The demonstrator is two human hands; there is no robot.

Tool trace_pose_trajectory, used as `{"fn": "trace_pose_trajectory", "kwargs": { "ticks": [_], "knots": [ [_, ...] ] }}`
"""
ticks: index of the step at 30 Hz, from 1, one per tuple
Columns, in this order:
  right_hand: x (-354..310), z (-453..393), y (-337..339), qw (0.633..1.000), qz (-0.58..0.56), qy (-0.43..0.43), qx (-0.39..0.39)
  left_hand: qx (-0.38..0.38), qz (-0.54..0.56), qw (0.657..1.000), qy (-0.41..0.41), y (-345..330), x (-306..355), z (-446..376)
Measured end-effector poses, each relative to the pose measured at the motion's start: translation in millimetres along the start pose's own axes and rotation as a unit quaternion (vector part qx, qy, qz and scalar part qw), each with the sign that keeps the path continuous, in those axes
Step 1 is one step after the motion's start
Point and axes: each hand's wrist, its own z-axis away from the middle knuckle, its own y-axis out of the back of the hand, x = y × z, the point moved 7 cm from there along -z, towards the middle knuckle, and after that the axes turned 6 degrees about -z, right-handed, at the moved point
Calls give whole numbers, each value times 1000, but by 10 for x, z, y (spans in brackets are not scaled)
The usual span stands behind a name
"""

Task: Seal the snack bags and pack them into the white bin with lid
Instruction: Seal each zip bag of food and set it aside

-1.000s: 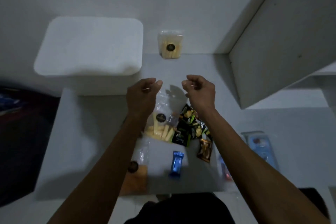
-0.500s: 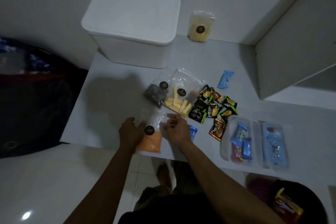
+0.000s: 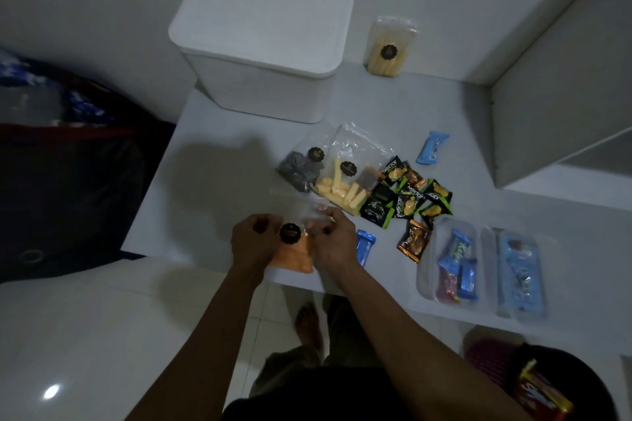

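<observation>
A clear bag of orange snacks (image 3: 297, 255) with a round black sticker lies at the table's near edge. My left hand (image 3: 253, 243) grips its left side and my right hand (image 3: 333, 239) grips its right side, fingers pinched on the plastic. Beyond it lie a clear bag of yellow sticks (image 3: 345, 184) and a bag of dark round pieces (image 3: 299, 169). The white bin (image 3: 260, 55) stands at the back left with its lid (image 3: 263, 14) on. Another bag of yellow sticks (image 3: 388, 48) stands against the wall.
Several green and black Nextar packets (image 3: 408, 198) lie right of the bags, with a brown packet (image 3: 413, 241) and blue wrappers (image 3: 432, 147) (image 3: 365, 246). Two clear trays (image 3: 427, 278) (image 3: 519, 270) of wrapped snacks sit at the near right. A white cabinet (image 3: 561, 96) rises on the right.
My hands left the yellow-stick bag, which now lies on the table, and came down to the orange-snack bag at the near edge. The view swung back and to the right.
</observation>
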Motion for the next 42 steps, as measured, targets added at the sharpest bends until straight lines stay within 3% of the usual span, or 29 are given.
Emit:
{"fn": "trace_pose_trajectory", "kwargs": {
  "ticks": [6,12,19,25,29,42],
  "knots": [
    [-914,141,301,989,-44,136,-26,-64,91,989,-95,95,724,157],
    [-1681,359,673,976,-107,186,-38,-88,176,953,-231,158,1718,523],
    [-2232,601,1084,966,-88,242,-26,-102,192,926,-310,117,2388,849],
    [-2675,632,1291,949,55,310,-10,-91,173,921,-337,45,2674,970],
    [-2940,674,1318,907,220,358,20,-96,153,917,-356,-67,2821,1060],
    [-3256,712,975,842,332,425,14,-78,169,911,-367,112,2884,1078]
  ]
}}
